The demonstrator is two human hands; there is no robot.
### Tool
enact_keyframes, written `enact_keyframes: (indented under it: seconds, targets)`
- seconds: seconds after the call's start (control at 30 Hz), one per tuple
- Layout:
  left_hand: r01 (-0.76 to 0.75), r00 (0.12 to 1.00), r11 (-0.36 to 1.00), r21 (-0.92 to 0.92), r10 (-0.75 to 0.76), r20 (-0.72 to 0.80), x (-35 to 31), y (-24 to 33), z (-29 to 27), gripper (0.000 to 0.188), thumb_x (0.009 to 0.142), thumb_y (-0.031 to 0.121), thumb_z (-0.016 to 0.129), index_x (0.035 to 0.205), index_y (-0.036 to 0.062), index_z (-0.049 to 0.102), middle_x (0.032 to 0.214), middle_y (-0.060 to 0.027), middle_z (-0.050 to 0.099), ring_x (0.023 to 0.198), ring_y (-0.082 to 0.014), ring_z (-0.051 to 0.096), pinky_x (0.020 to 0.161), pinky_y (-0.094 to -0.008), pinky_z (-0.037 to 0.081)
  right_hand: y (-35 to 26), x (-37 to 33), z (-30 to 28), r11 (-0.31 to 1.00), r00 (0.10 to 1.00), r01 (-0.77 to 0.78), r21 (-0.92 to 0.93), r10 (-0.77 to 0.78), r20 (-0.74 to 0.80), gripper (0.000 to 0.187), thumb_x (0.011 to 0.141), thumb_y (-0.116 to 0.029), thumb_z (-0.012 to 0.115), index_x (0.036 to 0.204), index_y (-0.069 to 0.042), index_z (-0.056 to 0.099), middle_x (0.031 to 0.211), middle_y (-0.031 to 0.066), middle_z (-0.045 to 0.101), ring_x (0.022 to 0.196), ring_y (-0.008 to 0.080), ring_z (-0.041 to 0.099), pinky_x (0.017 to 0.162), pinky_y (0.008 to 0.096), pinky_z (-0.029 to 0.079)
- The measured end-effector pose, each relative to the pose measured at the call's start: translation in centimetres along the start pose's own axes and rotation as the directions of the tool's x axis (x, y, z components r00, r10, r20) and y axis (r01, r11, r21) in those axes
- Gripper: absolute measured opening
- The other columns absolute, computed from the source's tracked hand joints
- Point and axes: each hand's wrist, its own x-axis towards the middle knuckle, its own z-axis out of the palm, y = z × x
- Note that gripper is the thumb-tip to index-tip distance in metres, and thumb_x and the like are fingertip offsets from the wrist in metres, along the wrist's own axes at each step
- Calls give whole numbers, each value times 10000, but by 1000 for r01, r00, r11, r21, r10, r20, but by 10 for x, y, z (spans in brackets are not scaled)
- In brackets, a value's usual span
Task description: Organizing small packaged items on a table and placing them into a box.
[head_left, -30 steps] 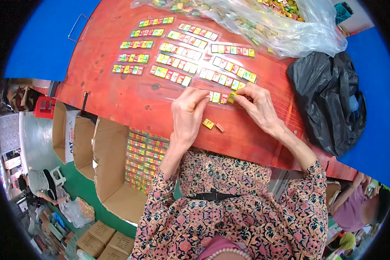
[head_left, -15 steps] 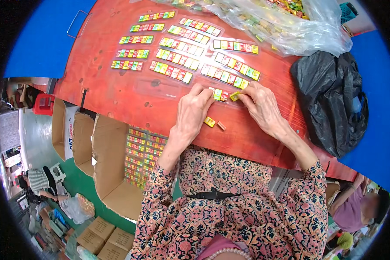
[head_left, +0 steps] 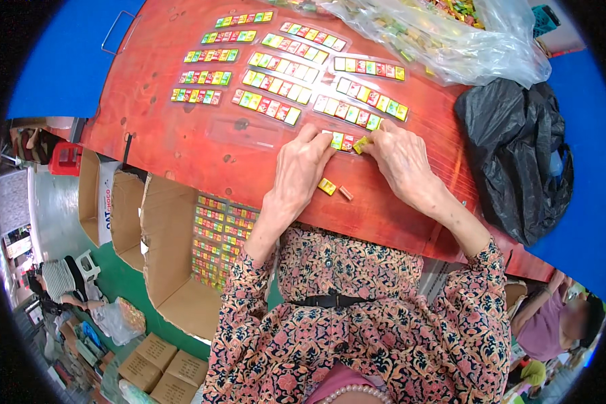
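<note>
A narrow clear plastic tray (head_left: 344,141) with a row of small yellow, green and red wrapped pieces lies before me. Its left end is under the bent fingers of my left hand (head_left: 297,165), which closes on it. My right hand (head_left: 404,161) pinches a small yellow wrapped piece (head_left: 361,144) at the row's right end, tilted against the other pieces. Nearer to me, a loose yellow piece (head_left: 326,186) rests beside a small brown piece (head_left: 345,193). Several filled trays (head_left: 267,106) stand in rows beyond my hands.
A clear bag of loose wrapped pieces (head_left: 438,40) spreads at the far right of the red table (head_left: 161,145). A black plastic bag (head_left: 512,161) sits at the right edge. Below left, an open cardboard box (head_left: 175,269) holds many filled trays. Other people are in the background.
My right hand has brought the yellow piece slightly left and farther from me, closer to the row. The left hand stays at the tray's left end.
</note>
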Motion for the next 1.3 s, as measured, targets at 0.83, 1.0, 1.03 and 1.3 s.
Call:
enact_keyframes:
  seconds: [0.83, 1.0, 1.03, 1.3]
  targets:
    - [2, 1000, 1000, -13, -2, 13, 0, 1, 1, 212, 733, -1, 675, 937, -20, 620, 816, -138, 555, 736, -311, 595, 628, -372, 477, -2, 10, 4, 964, 981, 162, -210, -181, -71, 46, 744, -58, 542, 756, -16, 556, 851, 138, 550, 810, 315, 595, 613, 416, 489]
    - [8, 1000, 1000, -19, -8, 14, 1, 1, 2, 211, 735, 1, 674, 937, -21, 619, 820, -140, 554, 737, -311, 595, 629, -373, 477, 1, 12, 3, 996, 999, 36, -87, -35, 19, 73, 781, -81, 573, 787, -8, 576, 785, 150, 561, 776, 331, 606, 619, 424, 475]
    - [12, 1000, 1000, -15, -12, 11, 1, 2, 1, 211, 735, 0, 673, 938, -21, 619, 821, -141, 553, 737, -312, 595, 630, -374, 477, 2, 11, 3, 996, 999, 36, -87, -34, 19, 73, 781, -81, 573, 787, -8, 576, 785, 150, 561, 776, 331, 606, 619, 424, 475]
    - [-3, 1000, 1000, 1, 3, -13, -1, 5, -1, 183, 762, 7, 657, 940, -11, 619, 838, -139, 567, 739, -306, 604, 625, -370, 483, 28, 3, -11, 436, 895, -444, 783, 267, 359, 165, 887, -162, 575, 944, -22, 640, 793, 0, 595, 662, 74, 505, 585, 216, 419]
